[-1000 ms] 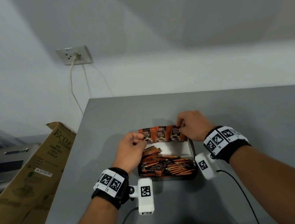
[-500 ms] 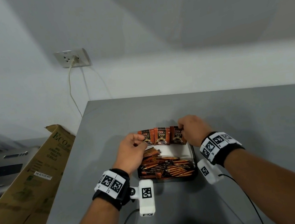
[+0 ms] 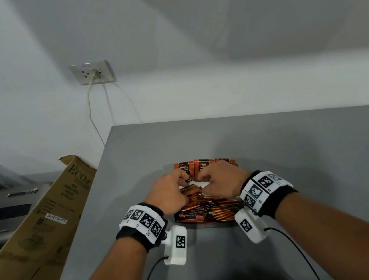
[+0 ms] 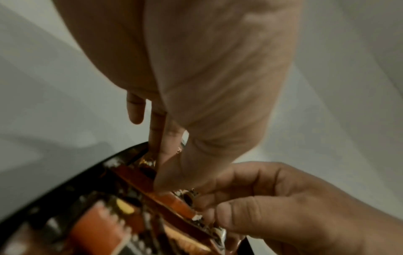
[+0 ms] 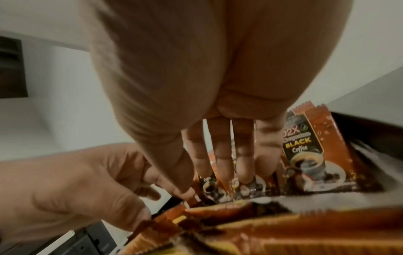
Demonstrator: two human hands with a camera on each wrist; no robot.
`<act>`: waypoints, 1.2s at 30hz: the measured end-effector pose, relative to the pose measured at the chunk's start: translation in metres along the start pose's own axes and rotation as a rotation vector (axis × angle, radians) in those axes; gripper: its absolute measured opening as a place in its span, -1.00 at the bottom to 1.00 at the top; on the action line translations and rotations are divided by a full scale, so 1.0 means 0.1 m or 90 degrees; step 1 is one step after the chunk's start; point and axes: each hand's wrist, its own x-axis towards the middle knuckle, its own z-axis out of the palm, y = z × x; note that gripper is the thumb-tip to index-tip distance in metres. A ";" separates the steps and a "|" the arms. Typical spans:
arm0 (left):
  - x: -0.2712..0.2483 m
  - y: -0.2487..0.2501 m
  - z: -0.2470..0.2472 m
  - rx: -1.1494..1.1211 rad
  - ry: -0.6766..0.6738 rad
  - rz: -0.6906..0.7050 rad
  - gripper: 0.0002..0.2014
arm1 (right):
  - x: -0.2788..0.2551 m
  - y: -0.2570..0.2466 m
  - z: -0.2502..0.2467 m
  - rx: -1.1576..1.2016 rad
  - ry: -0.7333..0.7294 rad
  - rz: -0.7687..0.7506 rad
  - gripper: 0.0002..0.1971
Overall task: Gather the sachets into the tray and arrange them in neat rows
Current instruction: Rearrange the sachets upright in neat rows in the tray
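Grey matte tabletop (image 3: 273, 152) pushed up against a plain white wall, that's my whole setup. Sitting on it is the small black rectangular tray (image 3: 212, 221), and most of the orange-and-brown foil coffee sachets (image 3: 210, 208) are lying in a messy heap along its near side. At the far edge there's a row of the same orange sachets standing upright (image 3: 202, 166), printed fronts facing me, leaning against the back wall of the tray. Both hands are right over the middle of the tray and nearly touching each other. My left hand (image 3: 170, 194) has its fingers curled and is pinching the edge of one flat orange sachet (image 4: 172, 201) between thumb and fingertips. My right hand (image 3: 221, 183) is also curled, thumb and index finger pinching the other end of that same sachet, while the rest of its fingers (image 5: 222, 155) rest against the fronts of the standing row. Off the left edge of the table a brown cardboard box (image 3: 49, 217) leans in, and there's a white wall socket (image 3: 93, 73) with a cream cable plugged in.
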 end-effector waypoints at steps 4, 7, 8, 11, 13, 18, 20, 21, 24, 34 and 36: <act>0.06 0.03 0.01 0.199 0.006 0.046 -0.53 | 0.11 -0.05 0.08 -0.009 -0.068 0.043 -0.56; 0.12 0.00 0.04 0.246 0.038 0.064 -0.59 | 0.17 -0.06 0.12 -0.007 -0.072 0.033 -0.61; 0.14 -0.01 0.05 0.251 0.048 0.068 -0.61 | 0.18 -0.06 0.13 -0.004 -0.068 0.032 -0.62; 0.17 -0.04 0.08 0.263 0.056 0.085 -0.61 | 0.21 -0.04 0.15 0.002 -0.041 0.028 -0.66; 0.19 -0.10 0.12 0.258 0.068 0.074 -0.65 | 0.21 -0.03 0.17 0.010 -0.023 0.018 -0.71; 0.17 -0.11 0.13 0.209 0.148 0.115 -0.84 | 0.19 -0.02 0.12 0.048 0.003 0.006 -0.84; 0.11 -0.06 0.10 0.134 0.177 0.139 -0.88 | 0.16 -0.01 0.08 0.065 0.020 -0.023 -0.95; 0.07 -0.05 0.08 0.068 0.180 0.136 -0.88 | 0.14 -0.01 0.06 0.079 0.035 -0.036 -0.92; -0.02 0.02 0.03 -0.228 0.184 0.095 -0.81 | 0.08 -0.03 -0.03 0.163 0.078 -0.018 -0.93; -0.15 0.49 -0.06 -1.049 -0.041 -0.009 -0.69 | -0.16 -0.26 -0.15 0.419 0.205 0.027 -0.69; -0.12 0.52 -0.09 -1.039 -0.030 -0.039 -0.70 | -0.21 -0.32 -0.19 0.299 0.259 0.019 -0.37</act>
